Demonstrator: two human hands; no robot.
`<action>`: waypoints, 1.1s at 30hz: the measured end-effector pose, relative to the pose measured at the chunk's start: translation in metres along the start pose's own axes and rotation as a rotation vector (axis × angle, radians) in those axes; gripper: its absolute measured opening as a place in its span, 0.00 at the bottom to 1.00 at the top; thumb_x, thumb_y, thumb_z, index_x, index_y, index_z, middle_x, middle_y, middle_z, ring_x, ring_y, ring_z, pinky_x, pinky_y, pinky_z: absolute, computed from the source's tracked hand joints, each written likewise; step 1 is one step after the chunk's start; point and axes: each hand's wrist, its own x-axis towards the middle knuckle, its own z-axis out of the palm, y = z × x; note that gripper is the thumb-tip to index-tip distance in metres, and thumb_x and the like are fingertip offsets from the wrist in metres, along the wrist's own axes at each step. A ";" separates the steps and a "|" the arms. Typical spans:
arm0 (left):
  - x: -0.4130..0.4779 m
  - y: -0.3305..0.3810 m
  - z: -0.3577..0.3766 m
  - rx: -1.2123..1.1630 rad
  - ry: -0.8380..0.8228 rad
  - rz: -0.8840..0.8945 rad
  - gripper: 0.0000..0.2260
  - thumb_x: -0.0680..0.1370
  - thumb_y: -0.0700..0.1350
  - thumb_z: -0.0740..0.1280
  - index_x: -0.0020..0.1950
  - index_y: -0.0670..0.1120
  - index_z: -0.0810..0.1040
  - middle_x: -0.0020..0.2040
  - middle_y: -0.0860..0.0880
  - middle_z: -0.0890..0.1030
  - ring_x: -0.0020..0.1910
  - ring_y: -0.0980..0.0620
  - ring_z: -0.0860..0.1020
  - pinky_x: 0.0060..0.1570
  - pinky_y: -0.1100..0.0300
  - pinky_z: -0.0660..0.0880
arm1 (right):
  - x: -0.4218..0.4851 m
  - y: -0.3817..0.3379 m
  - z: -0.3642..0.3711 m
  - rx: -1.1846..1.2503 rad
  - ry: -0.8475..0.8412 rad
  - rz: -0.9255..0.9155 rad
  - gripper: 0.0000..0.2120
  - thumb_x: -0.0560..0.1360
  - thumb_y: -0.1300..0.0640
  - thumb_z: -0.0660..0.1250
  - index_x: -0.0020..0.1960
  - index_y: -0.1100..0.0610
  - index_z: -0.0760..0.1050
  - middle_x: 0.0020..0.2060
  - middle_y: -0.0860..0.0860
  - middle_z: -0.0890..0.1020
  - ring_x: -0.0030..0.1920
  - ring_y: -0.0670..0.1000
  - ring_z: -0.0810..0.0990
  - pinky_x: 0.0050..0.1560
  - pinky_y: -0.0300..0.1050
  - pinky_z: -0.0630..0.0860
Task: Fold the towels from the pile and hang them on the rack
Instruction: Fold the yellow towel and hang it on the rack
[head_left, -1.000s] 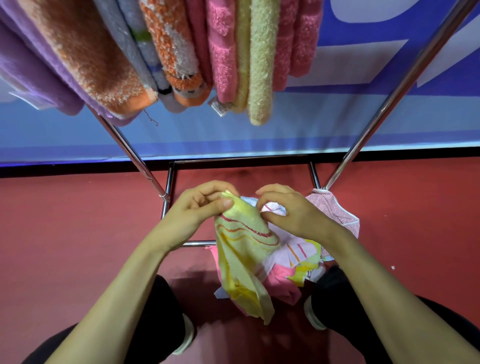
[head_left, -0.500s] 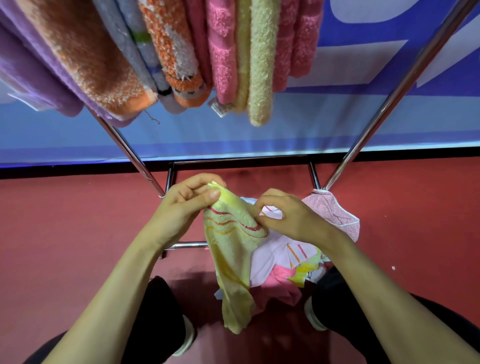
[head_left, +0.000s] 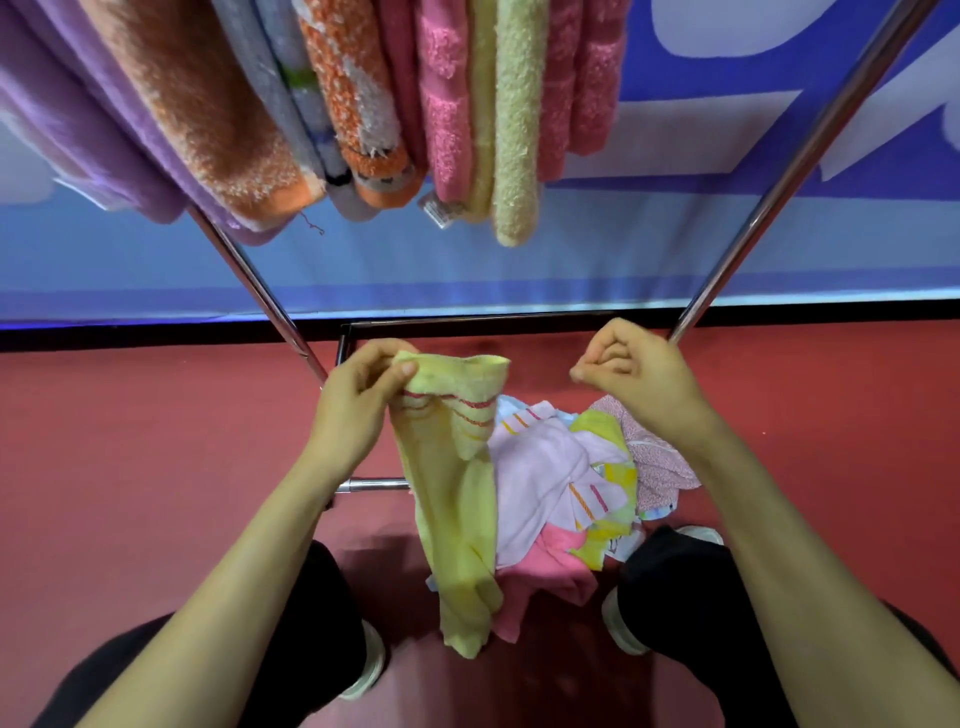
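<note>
My left hand (head_left: 358, 410) pinches the top corner of a yellow towel (head_left: 452, 499) with red stripes, which hangs down loose in front of me. To the right, my right hand (head_left: 634, 374) is held up with its fingers curled; nothing shows between them. Below both hands a pile of towels (head_left: 566, 478), lilac, pink, yellow and white, lies on the red floor between my feet. The metal rack's slanted legs (head_left: 779, 171) rise on either side, and several folded towels (head_left: 457, 104) hang from its top bar above.
The rack's low base bars (head_left: 374, 486) frame the pile on the red floor (head_left: 130, 467). A blue and white banner wall (head_left: 623, 260) stands right behind the rack. My black trousers and white shoes (head_left: 623, 618) flank the pile.
My right hand let go of the yellow towel and moved up and to the right. My left hand lifted the towel higher, so it now hangs from that hand alone.
</note>
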 end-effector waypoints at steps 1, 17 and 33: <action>-0.006 0.003 0.004 0.058 -0.065 0.026 0.06 0.79 0.36 0.65 0.48 0.47 0.78 0.41 0.53 0.81 0.42 0.59 0.77 0.45 0.68 0.74 | -0.005 0.000 0.005 -0.047 -0.032 -0.005 0.14 0.68 0.67 0.74 0.39 0.52 0.73 0.37 0.50 0.81 0.38 0.49 0.79 0.44 0.41 0.76; -0.090 0.158 0.007 -0.008 -0.332 0.264 0.02 0.79 0.41 0.63 0.50 0.47 0.74 0.41 0.52 0.76 0.42 0.56 0.72 0.43 0.65 0.69 | -0.092 -0.122 -0.011 -0.378 -0.381 -0.327 0.02 0.73 0.58 0.68 0.45 0.56 0.77 0.37 0.47 0.80 0.39 0.41 0.73 0.46 0.43 0.73; -0.147 0.336 -0.054 -0.038 0.058 0.506 0.05 0.78 0.41 0.68 0.53 0.42 0.79 0.43 0.51 0.81 0.43 0.58 0.78 0.47 0.62 0.76 | -0.151 -0.332 -0.110 -0.388 0.161 -0.566 0.03 0.76 0.55 0.68 0.45 0.51 0.80 0.39 0.46 0.82 0.42 0.47 0.80 0.45 0.41 0.76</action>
